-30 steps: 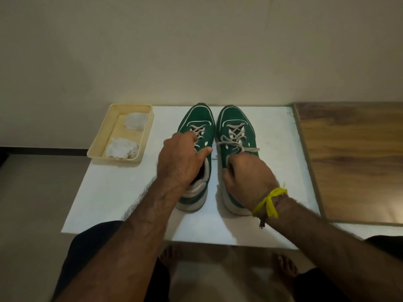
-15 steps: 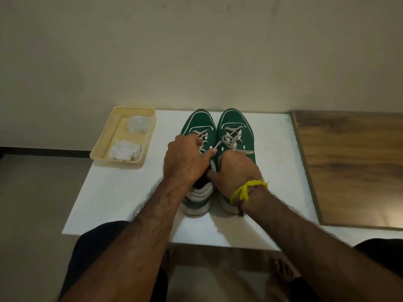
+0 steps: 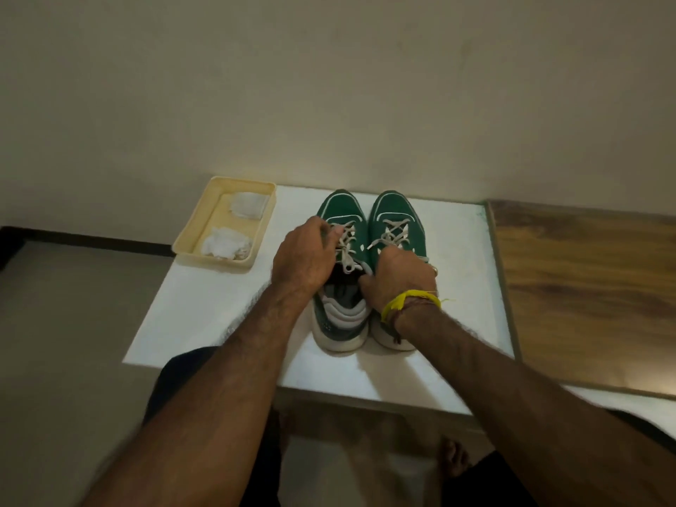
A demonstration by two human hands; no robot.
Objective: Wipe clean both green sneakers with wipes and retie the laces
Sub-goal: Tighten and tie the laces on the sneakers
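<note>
Two green sneakers with white laces stand side by side on a white table (image 3: 205,316), toes toward the wall. My left hand (image 3: 303,258) lies on the left sneaker (image 3: 342,214) and pinches its lace on the left side of the lacing. Over the gap between the shoes, my right hand (image 3: 398,276), with a yellow thread at the wrist, has its fingers closed at the left sneaker's tongue, seemingly on a lace end. It covers the middle of the right sneaker (image 3: 397,208). That shoe's laces lie loose.
A cream tray (image 3: 190,234) at the table's back left corner holds two crumpled white wipes (image 3: 225,243). A wooden board (image 3: 585,287) adjoins the table on the right. The wall is just behind the toes. My knees and bare feet show below the table's front edge.
Both hands have shifted onto the left sneaker's laces; my right hand moved left from the right shoe toward the left shoe's tongue. The view tilted slightly downward.
</note>
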